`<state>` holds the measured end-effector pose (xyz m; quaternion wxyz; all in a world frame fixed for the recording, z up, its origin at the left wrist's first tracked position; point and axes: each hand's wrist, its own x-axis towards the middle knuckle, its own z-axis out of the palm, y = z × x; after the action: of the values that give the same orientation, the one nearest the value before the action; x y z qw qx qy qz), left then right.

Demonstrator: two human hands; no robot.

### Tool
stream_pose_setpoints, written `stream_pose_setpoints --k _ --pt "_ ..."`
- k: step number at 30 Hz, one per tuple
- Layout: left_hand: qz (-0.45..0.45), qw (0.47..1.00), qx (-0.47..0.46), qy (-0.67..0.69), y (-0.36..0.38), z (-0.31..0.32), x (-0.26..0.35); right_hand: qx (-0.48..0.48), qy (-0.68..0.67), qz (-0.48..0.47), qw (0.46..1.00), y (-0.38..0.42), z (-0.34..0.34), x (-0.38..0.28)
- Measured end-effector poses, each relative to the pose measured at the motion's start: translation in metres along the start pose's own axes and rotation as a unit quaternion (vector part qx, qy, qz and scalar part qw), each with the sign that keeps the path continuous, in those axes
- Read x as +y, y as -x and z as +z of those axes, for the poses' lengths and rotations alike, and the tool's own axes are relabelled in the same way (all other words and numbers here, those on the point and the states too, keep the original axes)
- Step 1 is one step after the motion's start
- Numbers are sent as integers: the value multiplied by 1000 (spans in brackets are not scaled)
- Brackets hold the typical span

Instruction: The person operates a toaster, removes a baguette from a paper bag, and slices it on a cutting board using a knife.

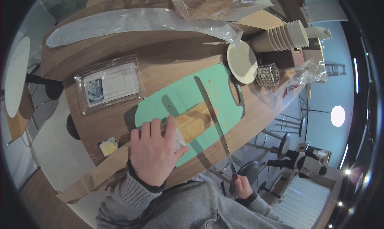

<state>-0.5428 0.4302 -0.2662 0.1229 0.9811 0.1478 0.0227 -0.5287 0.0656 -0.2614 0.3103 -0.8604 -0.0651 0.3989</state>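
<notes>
A green cutting board (182, 89) lies on the wooden table with a baguette (193, 123) on it. The near part of the loaf is inside a brown paper bag (104, 171), its crusty end sticking out. My left hand (154, 151) grips the loaf through the bag's opening, fingers over the top and thumb along the side. In my right hand (242, 187) is the handle of a long bread knife (219, 129). The blade crosses the exposed bread near its far end, and its tip reaches over the board. Crumbs are scattered beyond it.
A clear plastic container (110, 87) and a small butter tub (108, 147) stand left of the board. Paper plates (242, 61), stacked paper cups (288, 36) and a patterned glass (267, 75) are at the right. Plastic-wrapped bread (216, 3) lies behind. A person (308, 165) is in the background.
</notes>
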Motion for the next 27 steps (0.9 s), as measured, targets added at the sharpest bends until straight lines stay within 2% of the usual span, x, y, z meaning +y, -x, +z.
stream_pose_setpoints --k 12,21,27 --pt "30 999 22 -20 0 5 1 -5 54 -9 998 -5 -13 -19" --pt "-16 1000 14 -15 -3 4 7 -31 72 -24 997 1 -18 -20" --pt "24 999 19 -31 -4 7 6 -65 82 36 994 12 -29 -19"
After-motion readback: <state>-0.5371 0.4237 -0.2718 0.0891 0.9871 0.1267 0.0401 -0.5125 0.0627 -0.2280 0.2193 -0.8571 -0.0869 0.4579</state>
